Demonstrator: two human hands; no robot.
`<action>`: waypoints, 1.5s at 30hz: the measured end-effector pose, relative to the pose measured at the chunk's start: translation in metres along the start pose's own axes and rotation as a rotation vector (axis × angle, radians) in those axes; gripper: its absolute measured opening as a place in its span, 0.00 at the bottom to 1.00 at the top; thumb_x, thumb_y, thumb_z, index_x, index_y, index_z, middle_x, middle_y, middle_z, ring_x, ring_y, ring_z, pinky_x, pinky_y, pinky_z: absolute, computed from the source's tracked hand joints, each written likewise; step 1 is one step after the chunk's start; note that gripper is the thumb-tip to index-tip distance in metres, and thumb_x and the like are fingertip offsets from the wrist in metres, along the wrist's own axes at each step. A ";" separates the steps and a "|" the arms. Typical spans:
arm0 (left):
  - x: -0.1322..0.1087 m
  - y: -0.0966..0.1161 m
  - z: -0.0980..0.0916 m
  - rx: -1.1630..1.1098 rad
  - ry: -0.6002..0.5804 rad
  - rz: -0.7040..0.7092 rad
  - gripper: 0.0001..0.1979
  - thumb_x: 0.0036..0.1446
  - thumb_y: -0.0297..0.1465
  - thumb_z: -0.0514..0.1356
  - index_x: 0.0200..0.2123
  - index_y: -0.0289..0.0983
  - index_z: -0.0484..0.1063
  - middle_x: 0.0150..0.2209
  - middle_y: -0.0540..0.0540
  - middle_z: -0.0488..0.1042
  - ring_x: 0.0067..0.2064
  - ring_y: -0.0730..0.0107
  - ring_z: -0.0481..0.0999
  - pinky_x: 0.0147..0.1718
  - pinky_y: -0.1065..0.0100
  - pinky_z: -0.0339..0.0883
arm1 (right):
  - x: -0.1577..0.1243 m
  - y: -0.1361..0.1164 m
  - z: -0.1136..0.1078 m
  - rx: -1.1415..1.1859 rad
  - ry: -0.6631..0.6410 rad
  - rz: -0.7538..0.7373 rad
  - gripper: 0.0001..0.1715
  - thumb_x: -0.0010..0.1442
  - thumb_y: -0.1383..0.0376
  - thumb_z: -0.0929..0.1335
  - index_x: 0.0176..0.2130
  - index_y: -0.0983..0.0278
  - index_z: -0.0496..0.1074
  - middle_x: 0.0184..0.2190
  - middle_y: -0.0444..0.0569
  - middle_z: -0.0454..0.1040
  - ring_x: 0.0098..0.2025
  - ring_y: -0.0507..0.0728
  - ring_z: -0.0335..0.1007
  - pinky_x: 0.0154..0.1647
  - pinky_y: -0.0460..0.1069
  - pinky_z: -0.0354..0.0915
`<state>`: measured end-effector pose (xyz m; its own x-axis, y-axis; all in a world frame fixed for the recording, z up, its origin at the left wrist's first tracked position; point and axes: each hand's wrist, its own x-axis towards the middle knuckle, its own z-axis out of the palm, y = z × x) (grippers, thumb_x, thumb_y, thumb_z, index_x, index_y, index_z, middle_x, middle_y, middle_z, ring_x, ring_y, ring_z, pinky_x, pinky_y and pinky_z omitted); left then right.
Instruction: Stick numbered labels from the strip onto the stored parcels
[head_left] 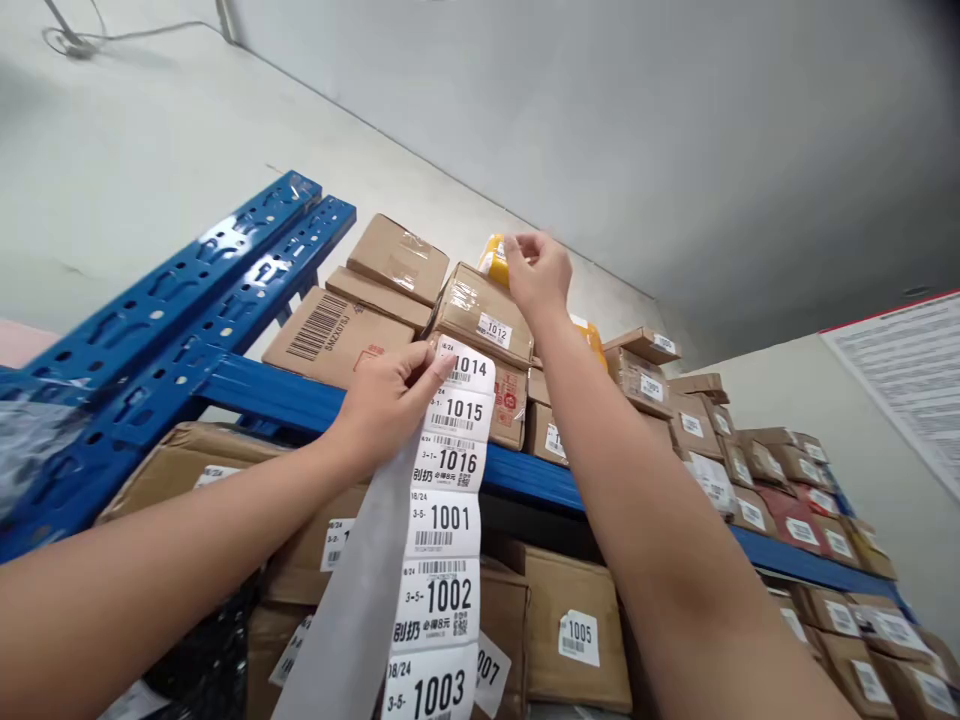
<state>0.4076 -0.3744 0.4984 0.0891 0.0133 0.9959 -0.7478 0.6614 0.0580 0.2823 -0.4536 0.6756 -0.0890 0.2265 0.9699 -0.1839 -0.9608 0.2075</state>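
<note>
My left hand (390, 395) pinches the top end of a long strip of white number labels (442, 515), which hangs down in front of the shelves. Its printed numbers include 1014, 1015 and 1001, and a grey-white backing trails on the left. Higher up, my right hand (536, 270) is closed, thumb and fingertips against a yellow packet (493, 262) bearing a white label. Whether the fingertips grip the label or the packet's edge is unclear. Under that packet sits a taped cardboard box (480, 312) labelled 1012.
A blue metal rack (262, 395) carries rows of labelled cardboard boxes (577, 630) on its upper and lower levels. Its perforated upright (202, 265) leans through the left side. Another yellow packet (592, 338) lies behind my right forearm. A printed notice (907, 375) hangs on the right wall.
</note>
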 end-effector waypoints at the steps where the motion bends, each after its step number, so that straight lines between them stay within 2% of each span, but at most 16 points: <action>1: -0.006 0.001 -0.003 -0.029 -0.005 -0.039 0.17 0.59 0.41 0.53 0.23 0.38 0.66 0.22 0.52 0.65 0.27 0.72 0.64 0.26 0.70 0.55 | -0.024 -0.015 -0.006 0.154 -0.184 0.055 0.15 0.57 0.54 0.67 0.34 0.64 0.74 0.31 0.49 0.72 0.38 0.57 0.69 0.38 0.53 0.65; 3: -0.020 0.002 -0.009 -0.081 -0.028 -0.138 0.18 0.59 0.43 0.54 0.23 0.38 0.66 0.22 0.52 0.64 0.26 0.73 0.63 0.25 0.71 0.54 | -0.073 -0.041 -0.020 0.400 -0.544 0.173 0.16 0.50 0.53 0.72 0.33 0.62 0.76 0.31 0.48 0.75 0.32 0.55 0.70 0.32 0.51 0.66; 4: -0.028 0.003 -0.011 -0.099 -0.043 -0.190 0.19 0.58 0.44 0.54 0.22 0.38 0.66 0.21 0.53 0.63 0.25 0.73 0.61 0.24 0.71 0.53 | -0.096 -0.050 -0.025 0.496 -0.613 0.218 0.15 0.46 0.55 0.74 0.32 0.62 0.76 0.30 0.48 0.75 0.31 0.55 0.70 0.32 0.51 0.66; 7: -0.052 0.007 -0.017 -0.119 -0.055 -0.304 0.21 0.57 0.46 0.55 0.20 0.37 0.65 0.19 0.54 0.60 0.24 0.74 0.58 0.23 0.72 0.51 | -0.149 -0.064 -0.030 0.657 -0.573 0.387 0.11 0.43 0.59 0.75 0.29 0.61 0.77 0.28 0.47 0.77 0.30 0.55 0.71 0.33 0.52 0.67; 11: -0.068 0.014 -0.029 -0.107 -0.041 -0.359 0.18 0.55 0.45 0.56 0.22 0.38 0.69 0.22 0.52 0.67 0.27 0.71 0.64 0.26 0.71 0.55 | -0.178 -0.070 -0.018 0.762 -0.512 0.550 0.13 0.41 0.58 0.76 0.27 0.62 0.76 0.26 0.47 0.77 0.29 0.54 0.71 0.33 0.51 0.68; 14: -0.066 0.019 -0.040 -0.202 -0.047 -0.459 0.15 0.47 0.43 0.63 0.29 0.37 0.74 0.29 0.48 0.75 0.31 0.67 0.70 0.30 0.69 0.61 | -0.181 -0.079 -0.006 0.816 -0.474 0.581 0.14 0.39 0.58 0.77 0.25 0.62 0.75 0.25 0.47 0.77 0.28 0.54 0.71 0.33 0.51 0.67; 16: -0.062 0.022 -0.048 -0.239 -0.006 -0.534 0.16 0.43 0.43 0.64 0.28 0.36 0.73 0.27 0.49 0.74 0.28 0.69 0.69 0.27 0.70 0.60 | -0.180 -0.087 0.000 0.854 -0.514 0.601 0.15 0.37 0.58 0.77 0.26 0.63 0.75 0.25 0.46 0.77 0.27 0.54 0.70 0.31 0.50 0.67; 20: -0.054 0.021 -0.061 -0.034 0.143 -0.526 0.20 0.49 0.46 0.59 0.18 0.37 0.64 0.17 0.54 0.64 0.20 0.76 0.59 0.20 0.73 0.51 | -0.177 -0.100 0.016 0.908 -0.513 0.630 0.16 0.39 0.59 0.75 0.30 0.63 0.74 0.24 0.44 0.75 0.25 0.52 0.68 0.28 0.48 0.65; 22: -0.050 0.016 -0.067 -0.008 0.176 -0.502 0.20 0.50 0.46 0.58 0.18 0.37 0.64 0.17 0.54 0.64 0.20 0.76 0.59 0.19 0.73 0.51 | -0.174 -0.103 0.028 0.860 -0.476 0.619 0.12 0.43 0.61 0.74 0.30 0.63 0.74 0.23 0.44 0.74 0.24 0.52 0.67 0.28 0.48 0.65; 26: -0.041 0.002 -0.080 -0.094 0.172 -0.571 0.17 0.44 0.44 0.64 0.24 0.36 0.69 0.21 0.52 0.69 0.21 0.75 0.63 0.20 0.73 0.54 | -0.162 -0.104 0.053 0.577 -0.359 0.424 0.03 0.49 0.66 0.70 0.28 0.64 0.76 0.28 0.47 0.76 0.29 0.54 0.70 0.33 0.50 0.66; 29: -0.042 -0.007 -0.086 -0.003 0.185 -0.619 0.21 0.44 0.46 0.63 0.17 0.37 0.61 0.17 0.54 0.62 0.19 0.77 0.58 0.18 0.73 0.49 | -0.148 -0.103 0.070 0.385 -0.281 0.260 0.05 0.53 0.68 0.69 0.29 0.63 0.78 0.32 0.48 0.76 0.33 0.55 0.71 0.38 0.50 0.67; 31: -0.049 -0.009 -0.088 0.072 0.129 -0.585 0.22 0.44 0.45 0.63 0.17 0.37 0.57 0.16 0.55 0.60 0.19 0.78 0.58 0.18 0.74 0.48 | -0.138 -0.101 0.080 0.241 -0.263 0.196 0.07 0.55 0.68 0.68 0.32 0.62 0.78 0.33 0.49 0.76 0.35 0.56 0.72 0.41 0.50 0.66; 35: -0.064 -0.006 -0.091 0.055 0.035 -0.564 0.20 0.48 0.46 0.62 0.19 0.37 0.60 0.18 0.55 0.63 0.21 0.76 0.62 0.20 0.74 0.51 | -0.123 -0.099 0.095 -0.027 -0.394 0.104 0.08 0.58 0.69 0.67 0.34 0.62 0.77 0.35 0.51 0.75 0.39 0.59 0.71 0.43 0.53 0.66; 38: -0.069 -0.003 -0.093 -0.055 0.032 -0.594 0.20 0.48 0.47 0.62 0.21 0.37 0.62 0.19 0.54 0.66 0.21 0.75 0.64 0.20 0.74 0.54 | -0.120 -0.100 0.100 -0.193 -0.306 0.055 0.13 0.55 0.70 0.69 0.42 0.62 0.74 0.42 0.57 0.70 0.43 0.63 0.69 0.43 0.56 0.65; 41: -0.067 -0.004 -0.095 -0.115 0.068 -0.584 0.20 0.47 0.45 0.63 0.20 0.37 0.61 0.18 0.55 0.65 0.20 0.77 0.63 0.19 0.75 0.54 | -0.119 -0.099 0.100 -0.238 -0.192 -0.044 0.18 0.53 0.70 0.70 0.45 0.63 0.70 0.45 0.59 0.67 0.46 0.64 0.65 0.43 0.57 0.65; 45: -0.063 -0.010 -0.095 -0.118 0.103 -0.512 0.20 0.50 0.45 0.62 0.21 0.37 0.61 0.19 0.55 0.65 0.21 0.77 0.63 0.20 0.75 0.55 | -0.124 -0.090 0.089 -0.080 -0.294 -0.166 0.04 0.54 0.66 0.70 0.33 0.62 0.71 0.37 0.50 0.70 0.43 0.60 0.65 0.45 0.55 0.64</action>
<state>0.4721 -0.3110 0.4282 0.4919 -0.2631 0.8299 -0.5135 0.6821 0.5206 0.3967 -0.4093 0.5478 0.2324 0.3113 0.9215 -0.2496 -0.8966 0.3659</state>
